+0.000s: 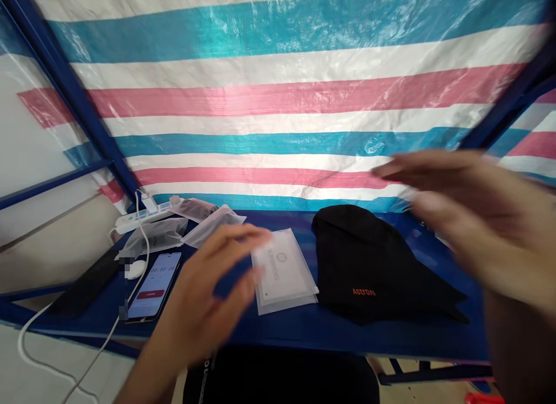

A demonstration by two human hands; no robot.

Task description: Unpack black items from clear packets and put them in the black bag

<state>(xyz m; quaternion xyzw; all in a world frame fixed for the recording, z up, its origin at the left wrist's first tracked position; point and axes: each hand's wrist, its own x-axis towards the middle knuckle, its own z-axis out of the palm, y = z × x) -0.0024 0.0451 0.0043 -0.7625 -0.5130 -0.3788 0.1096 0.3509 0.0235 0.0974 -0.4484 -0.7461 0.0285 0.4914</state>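
Left hand (191,297) crosses front edge of blue table (295,337), blurred; thumb parted from curved fingers, fingertips over left side of flat, translucent white plastic pouch (289,270); contact unclear. Right hand (499,224) hangs above right edge, blurred, thumb apart from fingers. Wide gap between hands. Soft black cloth (369,253), orange-lettered, lies right of pouch. Glossy striped sheeting (269,99) beyond far edge.

Passage runs along the front of the blue table (282,331), white packet (287,276) and black cloth (365,259) obstructing behind.

The phone (154,285) reads "00:00:00", the black cloth (365,259) apparently "ASTRON", and the white packet (284,270) letters including "BROS".
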